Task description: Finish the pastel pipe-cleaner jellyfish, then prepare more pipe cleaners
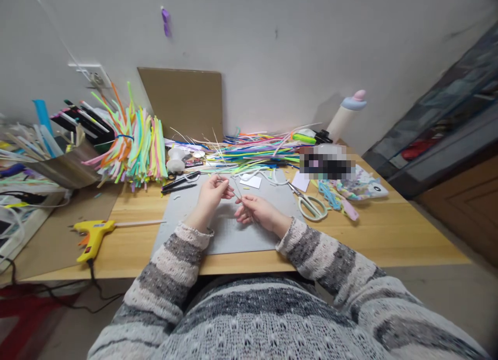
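My left hand [212, 193] is above the grey mat [184, 207], its thumb and fingers pinched on a thin, pale wire-like strand [235, 188]. Close by to the right, my right hand [259, 210] has its fingers closed on the lower part of that strand. Thin ends stick up beyond my left hand; whether they belong to the same strand I cannot tell. Behind the hands a small white card [251, 181] lies on the mat. Scissors with pale handles [312, 208] rest at the mat's right edge, and black pen-like tools [179, 186] at its upper left.
A yellow glue gun [93, 235] with its cord lies at left. Bundled pipe cleaners [136, 147] stand by a metal holder [72, 168]. Loose coloured pipe cleaners [252, 151] are heaped along the wall. A bottle [344, 116] and a patterned pouch [365, 186] are at right.
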### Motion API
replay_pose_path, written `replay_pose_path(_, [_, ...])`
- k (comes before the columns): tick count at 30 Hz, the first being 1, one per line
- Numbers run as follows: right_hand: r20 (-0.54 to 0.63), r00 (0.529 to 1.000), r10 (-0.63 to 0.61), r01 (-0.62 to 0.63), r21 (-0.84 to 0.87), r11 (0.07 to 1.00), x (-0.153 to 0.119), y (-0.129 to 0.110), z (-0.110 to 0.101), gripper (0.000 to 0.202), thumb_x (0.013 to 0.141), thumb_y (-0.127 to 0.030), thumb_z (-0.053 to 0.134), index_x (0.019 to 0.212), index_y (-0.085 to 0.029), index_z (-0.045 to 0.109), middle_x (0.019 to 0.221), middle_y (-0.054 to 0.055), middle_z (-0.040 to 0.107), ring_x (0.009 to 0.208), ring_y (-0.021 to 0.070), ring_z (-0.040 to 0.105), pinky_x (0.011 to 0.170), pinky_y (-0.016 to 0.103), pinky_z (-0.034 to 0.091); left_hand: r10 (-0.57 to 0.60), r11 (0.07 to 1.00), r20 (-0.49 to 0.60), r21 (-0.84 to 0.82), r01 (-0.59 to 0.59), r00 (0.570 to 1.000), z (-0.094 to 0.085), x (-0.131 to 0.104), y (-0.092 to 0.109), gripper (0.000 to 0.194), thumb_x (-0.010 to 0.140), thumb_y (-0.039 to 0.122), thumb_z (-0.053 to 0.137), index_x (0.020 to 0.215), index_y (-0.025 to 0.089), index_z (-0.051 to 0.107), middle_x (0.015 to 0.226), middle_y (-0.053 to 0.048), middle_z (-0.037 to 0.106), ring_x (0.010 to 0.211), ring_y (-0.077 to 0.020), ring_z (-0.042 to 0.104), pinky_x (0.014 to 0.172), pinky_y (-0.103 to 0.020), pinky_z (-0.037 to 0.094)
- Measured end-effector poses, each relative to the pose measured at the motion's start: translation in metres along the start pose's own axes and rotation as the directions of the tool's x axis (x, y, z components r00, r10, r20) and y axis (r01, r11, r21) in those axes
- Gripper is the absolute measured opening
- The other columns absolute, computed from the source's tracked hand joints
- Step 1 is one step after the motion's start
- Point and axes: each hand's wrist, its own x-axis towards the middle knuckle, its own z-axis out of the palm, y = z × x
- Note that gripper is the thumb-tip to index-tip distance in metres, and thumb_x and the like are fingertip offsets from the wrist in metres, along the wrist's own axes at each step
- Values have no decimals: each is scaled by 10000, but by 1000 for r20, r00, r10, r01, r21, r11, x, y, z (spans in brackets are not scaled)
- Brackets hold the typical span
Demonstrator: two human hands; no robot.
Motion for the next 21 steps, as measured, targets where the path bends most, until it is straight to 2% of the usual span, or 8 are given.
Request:
replay_pose_path(3, [-101,993,-58,45,-131,990,2,-8,-12,218,952,-397,394,917,-201,484,762,36,672,559,120,626,573,270,529,92,995,-94,-18,-94,991,-11,2,11,251,755,310,703,850,160,526,615,6,659,488,-102,631,477,-185,508])
replay_pose_path(6, [-224,958,-177,91,-350,932,8,-17,-33,238,954,-361,376,929,-192,541,688,10,632,516,119,561,552,254,480,213,976,-186,-14,-219,959,-25,2,26,257,758,333,703,857,168,533,623,14,658,485,-96,625,474,-181,509])
replay_pose_path(9, [-307,893,-330,90,-597,797,14,-21,-51,220,917,-277,453,905,-166,643,840,60,684,789,175,627,724,281,473,368,930,-209,64,-363,906,-32,-1,37,242,768,344,694,868,162,570,618,15,648,474,-98,618,477,-193,520])
replay_pose_path(12, [-292,859,-420,45,-775,631,18,-17,-57,220,881,-224,519,970,-184,717,1074,93,692,1062,237,582,906,328,413,458,884,-155,184,-430,875,-28,-6,39,224,800,334,661,917,148,617,615,18,637,471,-96,611,477,-193,515])
replay_pose_path(15, [-245,864,-441,9,-866,500,19,-12,-55,275,877,-189,515,1043,-204,734,1069,114,690,1047,253,582,918,354,394,514,818,-64,338,-466,855,-19,-11,34,216,849,321,608,944,137,668,636,6,642,499,-94,621,502,-187,509])
replay_pose_path(18, [-213,852,-479,10,-907,421,17,-11,-52,279,877,-183,512,1036,-185,742,1034,143,674,1046,276,565,938,395,376,518,764,42,427,-484,854,-12,-16,27,227,877,327,573,915,137,691,662,-9,654,532,-100,637,520,-186,509])
replay_pose_path(21, [-189,810,-555,55,-917,394,15,-13,-48,278,883,-188,515,1063,-146,723,1129,178,623,1143,312,497,1000,466,319,501,745,115,447,-495,858,-9,-20,24,241,890,334,550,901,138,690,688,-20,659,549,-104,642,530,-189,513])
